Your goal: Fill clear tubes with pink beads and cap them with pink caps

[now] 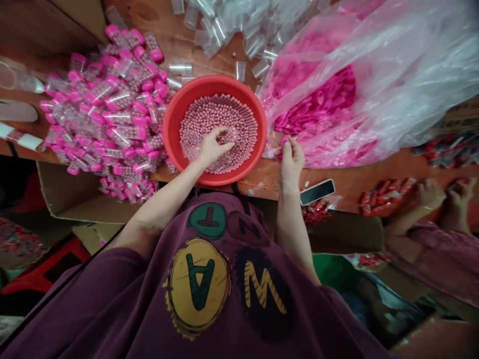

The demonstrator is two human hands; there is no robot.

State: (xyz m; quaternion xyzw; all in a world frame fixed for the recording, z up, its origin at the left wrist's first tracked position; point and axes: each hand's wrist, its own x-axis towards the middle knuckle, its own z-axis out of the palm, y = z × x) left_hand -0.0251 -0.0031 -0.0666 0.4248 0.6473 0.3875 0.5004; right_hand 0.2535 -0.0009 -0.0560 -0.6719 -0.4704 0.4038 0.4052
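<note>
Inside the red basin [172,122], over pink beads [243,117], the left hand [212,151] curves its fingers, narrowly parted; I cannot tell whether they hold anything. Right of the basin, beside the plastic bag [392,85], the right hand [292,157] pinches a small pink piece [285,140].

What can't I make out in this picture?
Head view:
Bottom of the red bowl: hidden by pink beads.
Whatever the left hand may grip: hard to tell among its fingers and the beads.
Pink bit at the right hand: too small to identify.
Plastic bag: cut off by the top and right edges.
Other person: cut off by the right edge.
</note>
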